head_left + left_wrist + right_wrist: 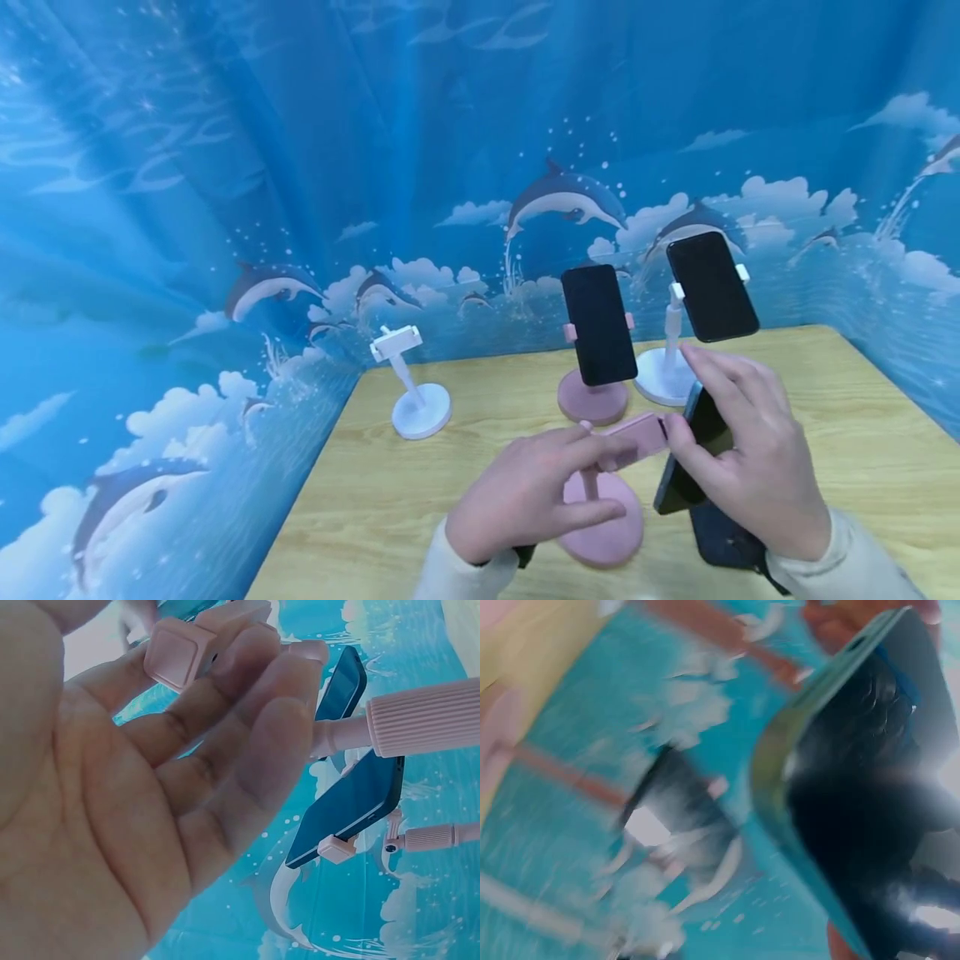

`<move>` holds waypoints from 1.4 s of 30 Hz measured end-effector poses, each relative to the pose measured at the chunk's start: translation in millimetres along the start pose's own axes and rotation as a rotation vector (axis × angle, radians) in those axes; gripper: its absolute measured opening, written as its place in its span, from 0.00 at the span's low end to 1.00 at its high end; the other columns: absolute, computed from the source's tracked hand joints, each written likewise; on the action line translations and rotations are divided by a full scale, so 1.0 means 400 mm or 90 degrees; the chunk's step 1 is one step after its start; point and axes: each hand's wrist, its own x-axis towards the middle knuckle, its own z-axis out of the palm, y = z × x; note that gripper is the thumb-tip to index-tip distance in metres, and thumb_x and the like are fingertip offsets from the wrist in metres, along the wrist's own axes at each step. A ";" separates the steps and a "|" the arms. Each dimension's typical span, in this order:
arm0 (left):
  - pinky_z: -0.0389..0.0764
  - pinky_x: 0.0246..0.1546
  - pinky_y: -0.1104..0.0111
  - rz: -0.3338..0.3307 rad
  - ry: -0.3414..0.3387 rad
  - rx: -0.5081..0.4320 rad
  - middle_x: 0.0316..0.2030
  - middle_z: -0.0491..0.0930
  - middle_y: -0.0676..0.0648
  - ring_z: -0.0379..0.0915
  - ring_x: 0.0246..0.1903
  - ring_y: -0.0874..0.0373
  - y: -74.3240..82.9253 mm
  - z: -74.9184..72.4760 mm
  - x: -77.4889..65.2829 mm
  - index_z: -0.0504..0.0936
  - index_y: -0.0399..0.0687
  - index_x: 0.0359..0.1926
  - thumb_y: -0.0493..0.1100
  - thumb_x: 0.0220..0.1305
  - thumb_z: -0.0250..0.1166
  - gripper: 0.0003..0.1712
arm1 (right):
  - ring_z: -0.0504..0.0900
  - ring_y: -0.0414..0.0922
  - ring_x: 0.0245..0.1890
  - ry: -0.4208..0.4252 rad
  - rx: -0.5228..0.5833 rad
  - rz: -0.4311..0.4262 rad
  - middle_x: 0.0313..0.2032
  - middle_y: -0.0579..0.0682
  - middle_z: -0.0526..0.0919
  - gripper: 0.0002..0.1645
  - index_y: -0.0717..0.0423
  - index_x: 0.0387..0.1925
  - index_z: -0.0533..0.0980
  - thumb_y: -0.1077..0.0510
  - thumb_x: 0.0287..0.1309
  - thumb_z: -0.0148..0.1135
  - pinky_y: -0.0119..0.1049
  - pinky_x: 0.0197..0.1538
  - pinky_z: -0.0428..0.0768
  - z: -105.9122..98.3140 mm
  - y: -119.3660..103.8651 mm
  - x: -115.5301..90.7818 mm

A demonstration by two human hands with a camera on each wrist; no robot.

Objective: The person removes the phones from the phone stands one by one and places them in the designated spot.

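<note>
Status: pink-mounted phone (598,325) & white-mounted phone (712,287) seated, far right. Near pink stand (611,533) & left white stand (421,412) w/o phone. Held phone (678,487): near right, beside pink clamp (637,437), not yet seated. R hand (757,450) grips it; L hand (536,483) touches clamp, grip: can't tell. Long axis: slants near-left to far-right; glossy face approx. right; top end unclear.

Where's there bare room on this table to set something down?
The table is bare between the left white stand and the left hand, and right of the right hand. It's crowded by the front pink stand, held phone and dark flat object.
</note>
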 end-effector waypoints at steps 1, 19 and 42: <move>0.68 0.31 0.86 -0.004 -0.004 0.001 0.38 0.73 0.67 0.66 0.33 0.80 0.000 -0.001 -0.001 0.61 0.72 0.67 0.58 0.61 0.63 0.35 | 0.71 0.57 0.47 -0.010 -0.011 -0.005 0.48 0.60 0.78 0.37 0.59 0.59 0.73 0.37 0.60 0.49 0.24 0.58 0.61 -0.009 0.020 -0.009; 0.67 0.31 0.85 -0.010 -0.012 0.041 0.36 0.70 0.68 0.65 0.31 0.79 0.000 -0.007 -0.008 0.67 0.68 0.64 0.56 0.65 0.60 0.27 | 0.73 0.52 0.36 -0.516 -0.275 0.156 0.40 0.55 0.77 0.29 0.56 0.50 0.77 0.45 0.49 0.65 0.35 0.16 0.64 -0.042 0.355 -0.237; 0.68 0.31 0.86 -0.029 -0.032 0.019 0.36 0.71 0.68 0.66 0.32 0.80 0.003 -0.016 -0.015 0.64 0.70 0.66 0.55 0.66 0.58 0.28 | 0.76 0.62 0.40 -0.740 -0.244 0.268 0.42 0.64 0.76 0.42 0.65 0.48 0.75 0.29 0.53 0.57 0.56 0.33 0.76 -0.024 0.429 -0.268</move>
